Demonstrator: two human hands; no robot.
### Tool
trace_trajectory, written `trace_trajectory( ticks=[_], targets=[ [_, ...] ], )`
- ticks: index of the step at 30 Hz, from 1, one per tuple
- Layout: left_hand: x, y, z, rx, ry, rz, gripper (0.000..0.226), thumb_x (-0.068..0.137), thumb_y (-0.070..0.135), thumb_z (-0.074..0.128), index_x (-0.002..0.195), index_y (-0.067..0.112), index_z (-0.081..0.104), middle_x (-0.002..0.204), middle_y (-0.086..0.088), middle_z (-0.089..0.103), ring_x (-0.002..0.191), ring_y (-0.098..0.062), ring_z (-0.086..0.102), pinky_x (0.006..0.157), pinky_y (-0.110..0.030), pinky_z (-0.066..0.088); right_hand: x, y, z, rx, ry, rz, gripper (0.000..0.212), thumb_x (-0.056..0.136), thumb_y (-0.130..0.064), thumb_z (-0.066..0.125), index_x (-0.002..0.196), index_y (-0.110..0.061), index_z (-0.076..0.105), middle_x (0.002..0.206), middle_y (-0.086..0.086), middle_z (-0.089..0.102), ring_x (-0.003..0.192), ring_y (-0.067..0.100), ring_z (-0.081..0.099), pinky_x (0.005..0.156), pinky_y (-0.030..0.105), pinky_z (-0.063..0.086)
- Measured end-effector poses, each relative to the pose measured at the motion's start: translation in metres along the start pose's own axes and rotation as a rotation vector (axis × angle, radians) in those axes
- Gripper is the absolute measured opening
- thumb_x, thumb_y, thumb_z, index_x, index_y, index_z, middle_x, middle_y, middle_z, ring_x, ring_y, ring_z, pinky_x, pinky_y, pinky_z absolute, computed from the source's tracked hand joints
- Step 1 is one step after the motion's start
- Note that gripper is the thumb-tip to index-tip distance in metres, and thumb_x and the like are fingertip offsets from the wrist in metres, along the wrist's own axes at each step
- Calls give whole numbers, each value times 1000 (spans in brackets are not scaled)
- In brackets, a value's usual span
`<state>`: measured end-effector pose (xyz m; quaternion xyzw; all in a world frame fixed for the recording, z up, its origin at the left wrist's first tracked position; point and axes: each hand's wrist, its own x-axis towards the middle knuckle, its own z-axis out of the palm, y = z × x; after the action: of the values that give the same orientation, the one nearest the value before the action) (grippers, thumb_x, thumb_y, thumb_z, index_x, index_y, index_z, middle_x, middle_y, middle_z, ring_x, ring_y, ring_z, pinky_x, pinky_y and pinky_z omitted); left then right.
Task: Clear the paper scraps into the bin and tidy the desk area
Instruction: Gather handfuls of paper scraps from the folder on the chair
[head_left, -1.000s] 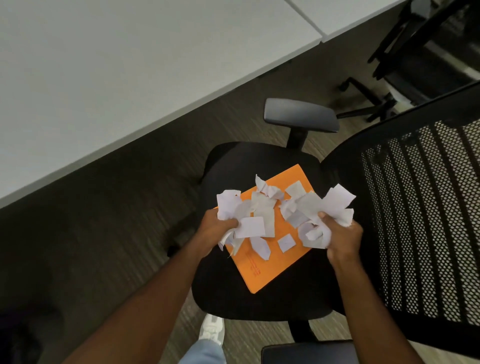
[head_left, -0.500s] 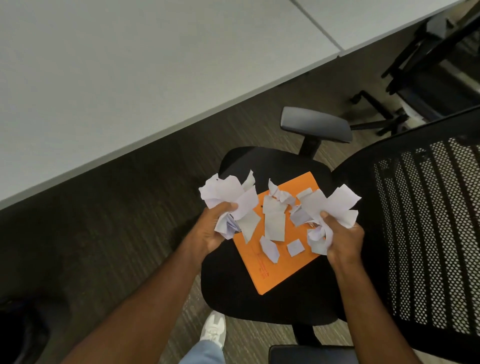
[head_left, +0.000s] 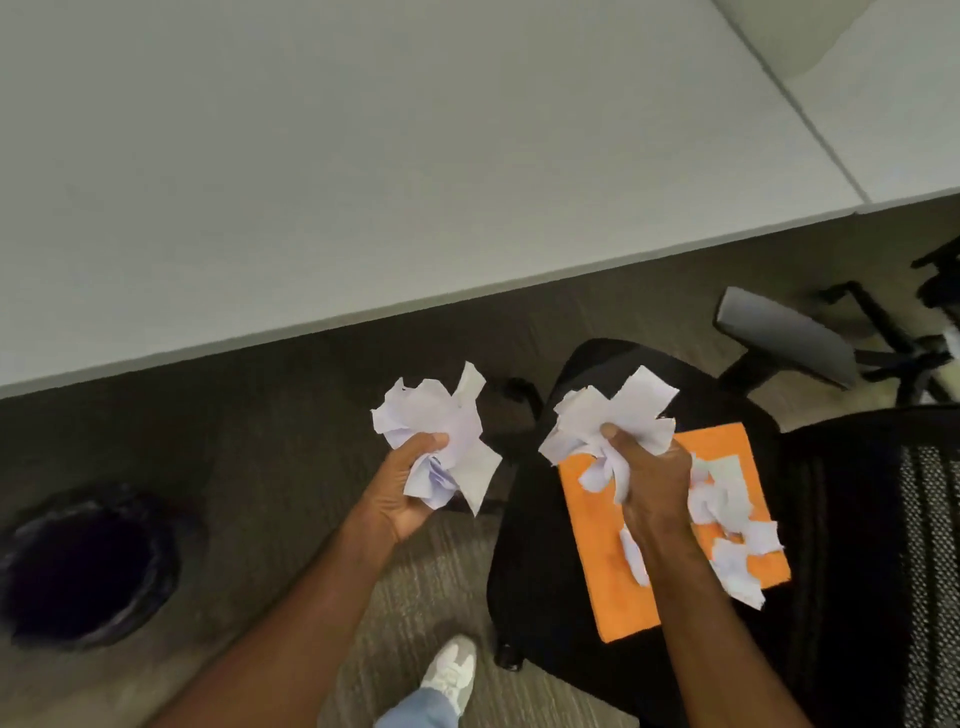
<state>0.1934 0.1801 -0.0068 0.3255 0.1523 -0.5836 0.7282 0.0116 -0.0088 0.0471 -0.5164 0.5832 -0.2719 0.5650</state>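
— White paper is filling both of your fists right now. Your left hand (head_left: 402, 493) is clenching one bunch of paper scraps (head_left: 441, 441) over the carpet, and your right hand (head_left: 649, 478) is squeezing a second bunch (head_left: 608, 415) above the office chair (head_left: 540, 545).

— So how far along am I?

— You are partway, I judge. Nothing is lying in the bin (head_left: 88, 566) that I can make out; its dark liner is hiding the inside. It is standing on the floor well to your left, apart from both hands.

— And what is left?

— Loose scraps (head_left: 727, 525) are resting on the orange folder (head_left: 623, 608), which is lying on the chair seat. You are looking at carrying both handfuls over to the bin, coming back for those, then dealing with the folder. The grey table (head_left: 415, 156) is showing no scraps in the part that is visible.
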Motion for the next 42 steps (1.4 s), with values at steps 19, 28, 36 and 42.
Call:
trace_trajectory(
  ticks=[19,28,36,42],
  targets=[
    [-204,201,-367,339,1012,163,32,71,15,81,92,-4,67,64,-14,68,49,-23,64,42,-24,46,-234,104,419,-53,-601,214,24,82,-5,77,104,-7,69,98,5,75,85,19,74,60,21,58],
    [-174,222,-487,717,1200,244,44,77,29,81,103,-5,71,102,-28,72,90,-31,73,80,-42,59,-312,225,548,-63,-672,356,25,72,9,80,90,-5,71,95,18,74,76,27,72,70,38,62],
    [-154,219,-548,1056,1192,128,34,88,13,69,117,-4,65,120,-27,66,114,-39,62,96,-40,49,-311,332,596,-443,-622,232,52,71,-8,87,119,-3,66,117,17,69,95,26,67,73,28,55],
    [-154,215,-566,1163,1190,152,42,82,22,77,117,2,66,118,-25,68,109,-40,65,91,-41,50,-310,366,602,-602,-716,148,60,87,-15,74,142,-8,50,142,17,55,128,33,55,104,39,47]
  ],
)
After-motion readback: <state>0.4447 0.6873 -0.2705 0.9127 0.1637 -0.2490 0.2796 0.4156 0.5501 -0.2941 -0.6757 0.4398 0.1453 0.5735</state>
